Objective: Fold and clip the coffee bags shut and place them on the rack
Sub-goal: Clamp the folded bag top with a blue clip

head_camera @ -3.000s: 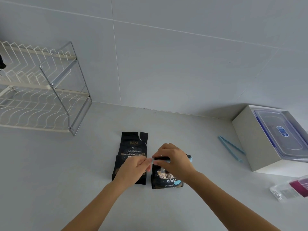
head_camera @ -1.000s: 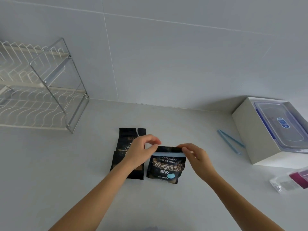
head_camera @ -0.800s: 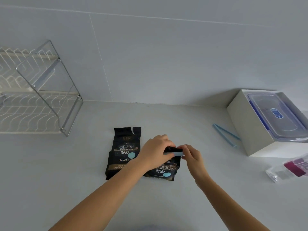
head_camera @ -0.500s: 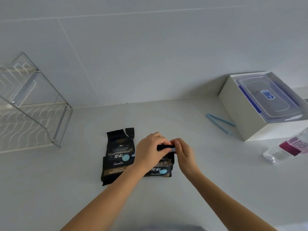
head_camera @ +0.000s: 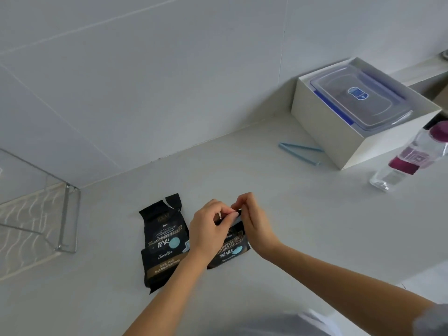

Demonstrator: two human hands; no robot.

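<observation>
Two black coffee bags lie side by side on the white counter. The left bag (head_camera: pixel 163 241) lies flat with its torn top unfolded. The right bag (head_camera: pixel 231 251) has its top folded over, with a pale blue clip (head_camera: pixel 238 218) along the fold. My left hand (head_camera: pixel 209 227) and my right hand (head_camera: pixel 255 225) both pinch that folded top and the clip, fingertips almost meeting. The hands hide most of the fold. A second blue clip (head_camera: pixel 300 152) lies open farther right. The wire rack (head_camera: pixel 65 219) stands at the left edge.
A white box (head_camera: pixel 339 139) holding a clear lidded container (head_camera: pixel 358 98) sits at the back right. A clear bottle with a magenta label (head_camera: pixel 409 158) lies beside it. The tiled wall runs along the back. The counter's front edge drops off at right.
The view has swung right and tilted, so the rack slid toward the left edge. Both hands have closed in together on the right bag's folded top and clip.
</observation>
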